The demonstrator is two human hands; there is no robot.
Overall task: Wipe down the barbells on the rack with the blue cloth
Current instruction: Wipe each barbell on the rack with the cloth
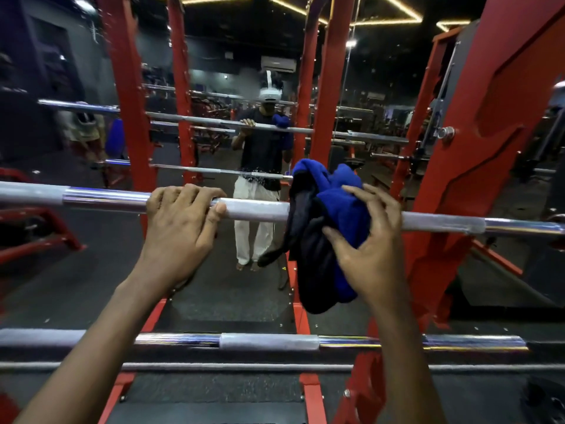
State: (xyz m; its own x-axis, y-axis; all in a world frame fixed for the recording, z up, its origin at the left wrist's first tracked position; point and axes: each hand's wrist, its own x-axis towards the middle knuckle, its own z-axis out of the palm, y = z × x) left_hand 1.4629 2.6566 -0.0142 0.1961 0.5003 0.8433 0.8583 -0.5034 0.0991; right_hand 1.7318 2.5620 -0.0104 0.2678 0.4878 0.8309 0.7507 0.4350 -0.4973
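Head view, nearest me: a lower barbell [269, 341] waits untouched. Above it, my left hand [180, 221] curls over the upper barbell [253, 209], steadying that heavy, rigid steel. My right hand [370, 240], fingers half-spread, presses the soft, limp blue cloth [333, 209] around the shaft; bunching it should grip best.

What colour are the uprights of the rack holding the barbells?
Red, seen clearly in the head view on the rack uprights behind the barbell.
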